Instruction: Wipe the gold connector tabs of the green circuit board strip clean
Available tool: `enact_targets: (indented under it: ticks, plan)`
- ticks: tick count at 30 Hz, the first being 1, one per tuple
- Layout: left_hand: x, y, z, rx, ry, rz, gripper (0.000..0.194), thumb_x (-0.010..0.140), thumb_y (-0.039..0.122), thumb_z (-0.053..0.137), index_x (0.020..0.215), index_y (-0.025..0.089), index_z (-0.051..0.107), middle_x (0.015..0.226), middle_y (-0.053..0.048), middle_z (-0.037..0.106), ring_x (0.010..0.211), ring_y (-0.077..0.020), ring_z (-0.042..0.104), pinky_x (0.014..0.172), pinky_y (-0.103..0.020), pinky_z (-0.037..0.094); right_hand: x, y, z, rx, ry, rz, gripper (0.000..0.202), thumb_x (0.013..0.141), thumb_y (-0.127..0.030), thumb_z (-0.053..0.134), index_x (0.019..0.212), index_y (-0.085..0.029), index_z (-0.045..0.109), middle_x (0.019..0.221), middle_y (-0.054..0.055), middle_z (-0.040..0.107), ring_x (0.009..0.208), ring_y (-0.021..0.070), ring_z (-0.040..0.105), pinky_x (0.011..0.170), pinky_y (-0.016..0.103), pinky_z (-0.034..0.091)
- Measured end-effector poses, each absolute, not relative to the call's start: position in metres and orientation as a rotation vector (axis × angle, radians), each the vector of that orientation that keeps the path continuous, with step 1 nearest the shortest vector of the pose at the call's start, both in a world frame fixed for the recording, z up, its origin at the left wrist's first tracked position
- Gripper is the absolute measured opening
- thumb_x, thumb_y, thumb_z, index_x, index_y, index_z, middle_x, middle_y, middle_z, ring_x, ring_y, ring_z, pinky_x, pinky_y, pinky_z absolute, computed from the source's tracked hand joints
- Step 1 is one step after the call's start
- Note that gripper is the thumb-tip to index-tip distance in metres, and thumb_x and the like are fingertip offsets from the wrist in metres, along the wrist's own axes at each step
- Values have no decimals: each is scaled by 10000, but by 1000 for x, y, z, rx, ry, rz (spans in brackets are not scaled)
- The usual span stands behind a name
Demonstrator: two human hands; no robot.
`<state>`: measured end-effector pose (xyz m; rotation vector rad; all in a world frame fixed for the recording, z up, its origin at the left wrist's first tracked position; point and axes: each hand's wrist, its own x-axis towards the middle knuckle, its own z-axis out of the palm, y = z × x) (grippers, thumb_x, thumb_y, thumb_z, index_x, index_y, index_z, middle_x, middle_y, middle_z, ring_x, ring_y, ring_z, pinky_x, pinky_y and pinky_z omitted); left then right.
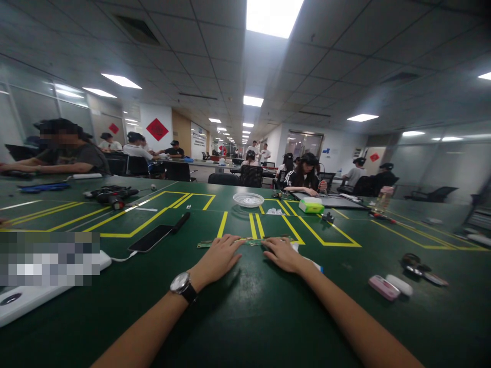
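Note:
My left hand (221, 255), with a watch (180, 282) on its wrist, lies palm down with its fingers stretched forward. Mirroring it, my right hand (284, 254) rests palm down, fingers extended. Under and between the fingertips runs a thin green strip (253, 242) that looks like circuit board; whether it is one piece or several I cannot tell. Its left end shows beyond my left hand. Something white and blue (317, 266) is partly hidden by my right forearm. Beyond the hands stands a clear ribbed dish (248, 200).
A phone (151, 238) and a white power strip (57, 296) lie left, a power drill (115, 195) farther off. To the right are a pink case (384, 287), a white case (399, 284) and a tape roll (411, 263). A tissue pack (311, 205) stands ahead; people sit beyond.

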<state>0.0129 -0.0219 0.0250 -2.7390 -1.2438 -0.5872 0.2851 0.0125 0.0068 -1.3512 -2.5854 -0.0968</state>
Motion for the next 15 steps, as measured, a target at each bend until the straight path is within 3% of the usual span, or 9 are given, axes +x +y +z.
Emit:
enact_targets:
  ticks: [4,9,15]
  plan:
    - [4,-17,28,-2739,-1269,-546,333,969,303,385,1286,253,475,1299,-60,507,1178,-231,440,927,-357,360,248,-13,15,-1079,-2692,-80,445,927,-444,422,1301,-214,495,1298,129,484,1179,270,460,999,457,321]
    - [-10,-11,32,-2777,-1266,-459,311,959,318,430,1253,248,502,1231,-58,556,1113,-234,500,905,-355,386,234,-28,23,-914,-2719,65,336,894,-282,484,1204,-161,526,1230,116,501,1066,215,519,960,356,398]
    - [-11,-11,28,-2921,-1170,-478,331,957,359,456,1277,274,474,1261,-42,536,1161,-223,475,953,-345,370,232,-35,25,-825,-2731,123,255,837,-270,571,1063,-155,544,1136,99,554,1005,214,539,927,354,410]
